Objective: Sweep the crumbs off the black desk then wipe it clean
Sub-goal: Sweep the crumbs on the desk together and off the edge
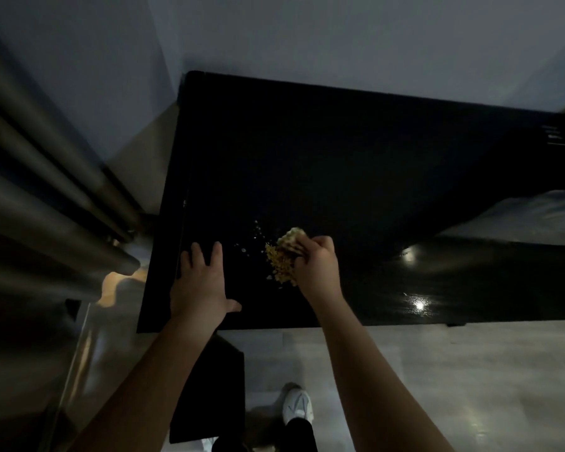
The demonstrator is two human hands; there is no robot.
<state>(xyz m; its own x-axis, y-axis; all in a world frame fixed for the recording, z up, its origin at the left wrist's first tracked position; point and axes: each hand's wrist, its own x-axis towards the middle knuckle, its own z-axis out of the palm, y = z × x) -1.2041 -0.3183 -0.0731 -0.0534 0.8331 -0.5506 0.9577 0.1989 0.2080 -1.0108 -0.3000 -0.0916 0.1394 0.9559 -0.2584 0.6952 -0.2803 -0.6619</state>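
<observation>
The glossy black desk (340,164) fills the middle of the head view. A pile of yellow crumbs (279,265) lies near its front left part, with a few pale stray bits (258,231) scattered further left. My right hand (317,269) sits just right of the pile, its fingers curled round a small pale sponge or cloth (292,239) that touches the crumbs. My left hand (201,285) rests flat on the desk near its left edge, fingers spread, holding nothing.
Grey curtains (46,190) hang left of the desk. A wall (340,37) runs behind it. A pale crinkled sheet or bag (535,216) lies at the desk's right. A black bin-like object (209,396) stands on the tiled floor below the front edge, beside my white shoe (297,406).
</observation>
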